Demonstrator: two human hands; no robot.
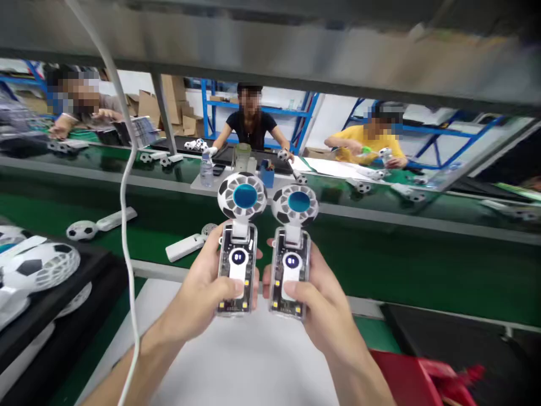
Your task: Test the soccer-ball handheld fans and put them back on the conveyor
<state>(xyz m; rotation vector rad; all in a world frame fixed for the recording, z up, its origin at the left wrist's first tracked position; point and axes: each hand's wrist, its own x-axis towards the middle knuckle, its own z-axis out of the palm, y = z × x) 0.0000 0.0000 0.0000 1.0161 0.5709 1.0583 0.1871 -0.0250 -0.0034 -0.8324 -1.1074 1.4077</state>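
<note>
Two handheld fans with football-patterned heads stand upright side by side in front of me. My left hand [211, 282] is closed around the clear-cased handle of the left fan [242, 196], thumb on its white front strip. Around the handle of the right fan [295, 206] my right hand [321, 293] is wrapped the same way, its thumb on the strip. Each fan has a blue disc in its head and a small round display with lit digits. Below both hands lies a white work surface [249, 361].
A green conveyor belt [422, 254] runs across, carrying white football fans [186, 246]. More fans [38, 265] fill black trays at left. A white cable [124, 214] hangs down at left. A red bin [397, 378] stands lower right. Several people sit opposite.
</note>
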